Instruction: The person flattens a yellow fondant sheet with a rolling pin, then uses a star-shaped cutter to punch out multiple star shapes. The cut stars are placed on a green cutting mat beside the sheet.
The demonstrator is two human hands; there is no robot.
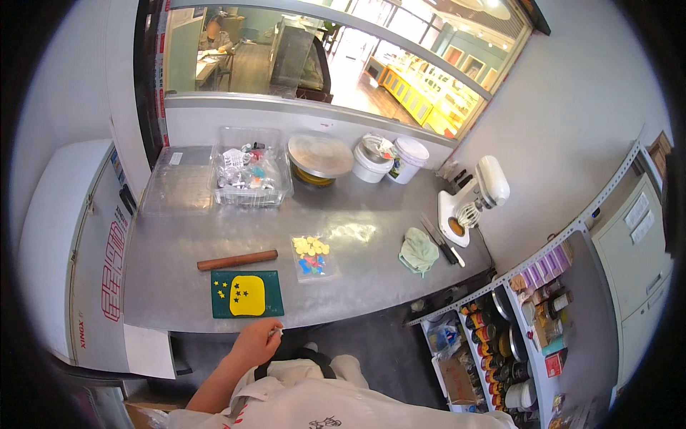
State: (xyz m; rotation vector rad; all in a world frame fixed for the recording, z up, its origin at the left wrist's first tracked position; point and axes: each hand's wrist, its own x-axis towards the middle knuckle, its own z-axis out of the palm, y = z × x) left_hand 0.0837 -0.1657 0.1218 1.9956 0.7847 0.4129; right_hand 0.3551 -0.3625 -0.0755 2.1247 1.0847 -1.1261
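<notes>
My left hand (pixel 256 341) is just in front of the table's front edge, its fingers curled round a small pale, shiny object (pixel 276 332) that is mostly hidden. My right hand is out of view. Beyond the left hand lies a dark green mat (pixel 221 308). On it is a rounded sheet of yellow dough or fondant (pixel 249 305) with several star-shaped holes. Several small yellow stars (pixel 221 294) lie on the mat to the left of the sheet. Behind the mat rests a wooden rolling pin (pixel 237 260). To its right is a clear bag (pixel 312 260) of yellow discs and red and blue pieces.
A clear plastic bin (pixel 252 198), a cake turntable (pixel 320 155) and white buckets (pixel 410 161) line the back of the metal table (pixel 353 289). At right are a stand mixer (pixel 482 187), a green cloth (pixel 419 251) and knives (pixel 445 246). A white freezer (pixel 69 241) borders the left.
</notes>
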